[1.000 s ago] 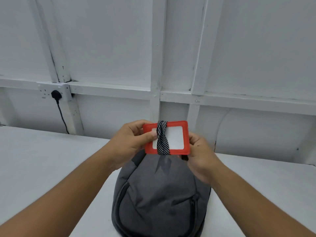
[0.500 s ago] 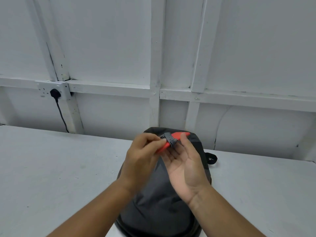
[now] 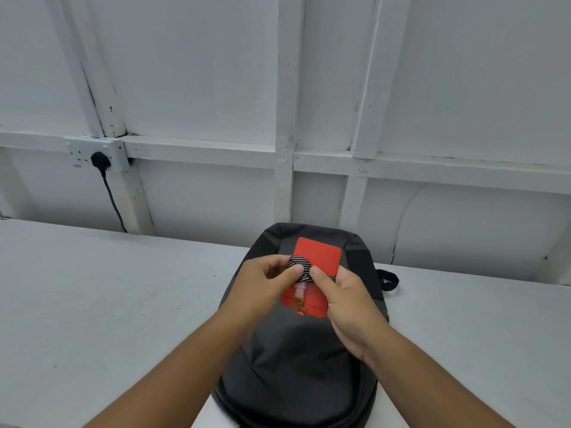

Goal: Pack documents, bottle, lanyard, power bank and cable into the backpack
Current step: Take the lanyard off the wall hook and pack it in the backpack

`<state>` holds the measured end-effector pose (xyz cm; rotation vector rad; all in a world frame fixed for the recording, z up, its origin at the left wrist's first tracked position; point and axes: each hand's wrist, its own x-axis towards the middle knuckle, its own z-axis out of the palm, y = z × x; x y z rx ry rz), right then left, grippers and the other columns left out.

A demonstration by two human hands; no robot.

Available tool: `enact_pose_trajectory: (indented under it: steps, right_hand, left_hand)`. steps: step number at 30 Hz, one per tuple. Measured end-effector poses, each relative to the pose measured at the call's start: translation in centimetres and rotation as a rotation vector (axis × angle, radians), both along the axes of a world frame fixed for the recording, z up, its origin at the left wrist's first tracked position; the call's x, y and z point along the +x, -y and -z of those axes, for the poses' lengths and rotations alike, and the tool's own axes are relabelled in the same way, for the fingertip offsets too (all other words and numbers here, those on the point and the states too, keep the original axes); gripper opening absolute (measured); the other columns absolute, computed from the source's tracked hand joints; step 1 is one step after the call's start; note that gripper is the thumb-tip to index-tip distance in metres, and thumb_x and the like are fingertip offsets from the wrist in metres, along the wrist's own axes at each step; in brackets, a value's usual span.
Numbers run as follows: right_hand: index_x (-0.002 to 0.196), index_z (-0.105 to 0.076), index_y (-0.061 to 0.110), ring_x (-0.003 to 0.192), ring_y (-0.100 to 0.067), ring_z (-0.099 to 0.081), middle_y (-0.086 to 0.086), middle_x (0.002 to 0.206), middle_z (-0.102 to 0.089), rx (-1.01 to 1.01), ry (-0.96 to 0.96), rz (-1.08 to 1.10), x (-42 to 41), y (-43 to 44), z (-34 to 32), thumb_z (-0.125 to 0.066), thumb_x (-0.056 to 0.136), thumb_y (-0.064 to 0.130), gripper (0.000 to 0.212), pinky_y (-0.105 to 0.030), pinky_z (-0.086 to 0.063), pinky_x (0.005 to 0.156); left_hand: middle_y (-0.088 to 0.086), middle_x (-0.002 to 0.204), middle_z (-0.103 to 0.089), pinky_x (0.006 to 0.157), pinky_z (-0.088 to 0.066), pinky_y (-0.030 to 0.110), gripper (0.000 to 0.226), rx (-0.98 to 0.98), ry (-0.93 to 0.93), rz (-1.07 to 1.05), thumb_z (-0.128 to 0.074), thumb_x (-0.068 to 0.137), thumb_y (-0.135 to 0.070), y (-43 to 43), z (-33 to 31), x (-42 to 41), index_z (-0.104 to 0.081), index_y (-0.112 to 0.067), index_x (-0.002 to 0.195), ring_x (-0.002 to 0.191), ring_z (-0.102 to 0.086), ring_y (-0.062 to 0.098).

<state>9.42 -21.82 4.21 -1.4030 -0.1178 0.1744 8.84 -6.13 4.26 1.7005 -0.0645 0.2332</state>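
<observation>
A dark grey backpack (image 3: pixel 296 359) lies flat on the white table (image 3: pixel 108 298), its top toward the wall. Above it I hold the lanyard: a red card holder (image 3: pixel 318 254) with a black-and-white striped strap (image 3: pixel 301 267) wound around it. My left hand (image 3: pixel 262 285) pinches the strap from the left with thumb and fingers. My right hand (image 3: pixel 346 301) grips the holder's right side, thumb on the strap. A clear clip and small ring (image 3: pixel 300 301) hang at the holder's lower end. No documents, bottle, power bank or cable are in view.
A white panelled wall stands right behind the table. A wall socket with a black plug (image 3: pixel 99 157) and its cord sits at the left. A black strap loop (image 3: pixel 389 281) of the backpack sticks out on the right.
The red holder was turned from its windowed face, through edge-on, to its plain back lying flat over the backpack. Both hands moved lower and now pinch the wound strap.
</observation>
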Motion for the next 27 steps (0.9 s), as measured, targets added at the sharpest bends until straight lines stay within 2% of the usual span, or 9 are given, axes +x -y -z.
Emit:
enact_pose_trajectory:
  steps: [3, 7, 9, 11, 13, 16, 20, 24, 27]
  right_hand:
    - [0.117, -0.069, 0.022, 0.094, -0.023, -0.076, -0.004, 0.102, -0.078, -0.132, 0.036, 0.011, 0.3, 0.3, -0.2, -0.056, 0.102, 0.028, 0.021, -0.044, -0.062, 0.082]
    - [0.114, -0.064, 0.03, 0.098, -0.004, -0.07, 0.009, 0.11, -0.072, -0.354, 0.123, 0.109, 0.5, 1.7, 0.5, -0.065, 0.094, 0.04, 0.022, -0.02, -0.056, 0.083]
    - [0.112, -0.062, 0.032, 0.099, 0.0, -0.064, 0.013, 0.11, -0.068, -0.515, 0.198, 0.1, -0.3, 3.5, 1.6, -0.07, 0.089, 0.042, 0.026, -0.018, -0.051, 0.084]
    - [0.112, -0.062, 0.036, 0.102, 0.003, -0.06, 0.017, 0.11, -0.065, -0.741, 0.243, -0.181, -1.8, 5.2, 3.4, -0.074, 0.085, 0.047, 0.032, -0.021, -0.051, 0.089]
    - [0.124, -0.06, 0.038, 0.113, 0.006, -0.049, 0.023, 0.119, -0.058, -1.054, 0.329, -0.532, -3.2, 6.0, 5.3, -0.071, 0.081, 0.058, 0.049, -0.024, -0.042, 0.102]
    - [0.135, -0.056, 0.04, 0.122, -0.003, -0.035, 0.022, 0.127, -0.05, -1.305, 0.586, -0.648, -3.6, 6.1, 7.0, -0.06, 0.081, 0.071, 0.063, -0.031, -0.026, 0.109]
    - [0.133, -0.06, 0.038, 0.122, -0.006, -0.041, 0.018, 0.127, -0.055, -1.361, 0.833, -0.713, -3.8, 6.0, 7.0, -0.053, 0.083, 0.074, 0.062, -0.034, -0.026, 0.106]
    - [0.126, -0.067, 0.039, 0.114, 0.001, -0.047, 0.02, 0.12, -0.063, -1.231, 0.794, -0.654, -3.9, 6.0, 6.8, -0.053, 0.093, 0.061, 0.042, -0.033, -0.032, 0.102]
    - [0.114, -0.073, 0.035, 0.104, 0.004, -0.056, 0.02, 0.108, -0.069, -1.072, 0.734, -0.552, -3.3, 5.8, 5.2, -0.057, 0.096, 0.049, 0.028, -0.026, -0.04, 0.096]
  left_hand:
    - [0.003, 0.092, -0.081, 0.08, -0.063, 0.029, 0.01, -0.094, -0.085, 0.033, -0.071, 0.093, -0.015, 0.3, -0.2, 0.1, -0.078, -0.014, 0.1, 0.09, -0.078, 0.021]
    - [0.012, 0.096, -0.08, 0.086, -0.062, 0.04, 0.015, -0.206, -0.129, 0.001, -0.071, 0.092, -0.014, -0.1, 0.0, 0.4, -0.078, -0.005, 0.102, 0.094, -0.076, 0.03]
    - [0.013, 0.098, -0.08, 0.088, -0.062, 0.042, 0.018, -0.24, -0.168, -0.042, -0.071, 0.092, -0.014, -0.7, 0.3, 0.5, -0.076, -0.002, 0.104, 0.095, -0.076, 0.03]
    - [0.012, 0.095, -0.08, 0.086, -0.062, 0.04, 0.017, -0.255, -0.189, -0.058, -0.07, 0.093, -0.013, -1.2, 0.7, 0.6, -0.076, -0.001, 0.103, 0.089, -0.076, 0.026]
    - [0.006, 0.083, -0.079, 0.082, -0.062, 0.035, 0.014, -0.288, -0.208, -0.074, -0.069, 0.094, -0.012, -1.5, 1.1, 0.4, -0.075, -0.001, 0.099, 0.079, -0.074, 0.018]
    - [-0.002, 0.07, -0.076, 0.078, -0.062, 0.031, 0.013, -0.318, -0.246, -0.09, -0.069, 0.094, -0.012, -1.4, 1.8, 0.0, -0.074, 0.0, 0.099, 0.064, -0.07, 0.007]
    - [0.0, 0.074, -0.076, 0.068, -0.062, 0.024, 0.013, -0.31, -0.274, -0.094, -0.07, 0.093, -0.013, -1.4, 2.4, -0.7, -0.073, -0.001, 0.098, 0.062, -0.07, 0.004]
    - [0.008, 0.087, -0.077, 0.07, -0.063, 0.026, 0.006, -0.373, -0.261, -0.144, -0.07, 0.093, -0.013, -1.7, 1.9, -1.8, -0.071, -0.007, 0.092, 0.075, -0.072, 0.016]
    - [0.006, 0.084, -0.077, 0.075, -0.061, 0.032, 0.003, -0.437, -0.071, -0.168, -0.074, 0.085, -0.013, -1.9, 0.1, -4.2, -0.072, -0.015, 0.085, 0.08, -0.071, 0.024]
